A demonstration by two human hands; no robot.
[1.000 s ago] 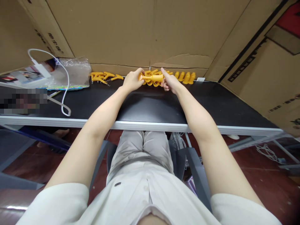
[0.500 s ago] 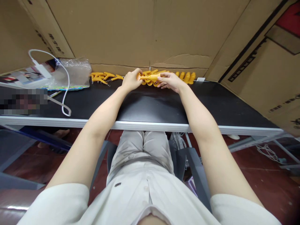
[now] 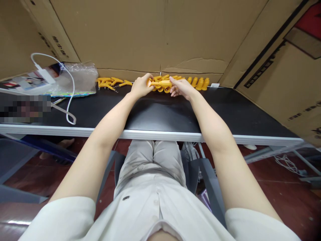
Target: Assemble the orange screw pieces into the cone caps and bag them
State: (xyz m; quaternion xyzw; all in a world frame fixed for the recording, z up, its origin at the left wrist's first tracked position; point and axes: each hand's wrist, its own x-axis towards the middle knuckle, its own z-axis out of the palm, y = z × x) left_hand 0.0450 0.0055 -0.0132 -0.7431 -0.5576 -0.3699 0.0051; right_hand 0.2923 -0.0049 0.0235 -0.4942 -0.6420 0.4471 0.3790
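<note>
So the desk [image 3: 230, 112] has a matte black top with a ribbed silver edge [image 3: 163, 135] along the front, and most of the stuff sits at the back. Going left to right: some printed sheets [image 3: 21, 83], a crinkly clear plastic bag [image 3: 81, 74] with something brightly coloured at its bottom edge, then a loose bunch of yellow T-handles [image 3: 105, 80] with metal spirals on some. There's a heap of yellow parts [image 3: 167, 89] mid-desk, partly hidden, then yellow sleeves [image 3: 200, 83] standing upright, and a little white tag [image 3: 215, 85] just beside those.
</note>
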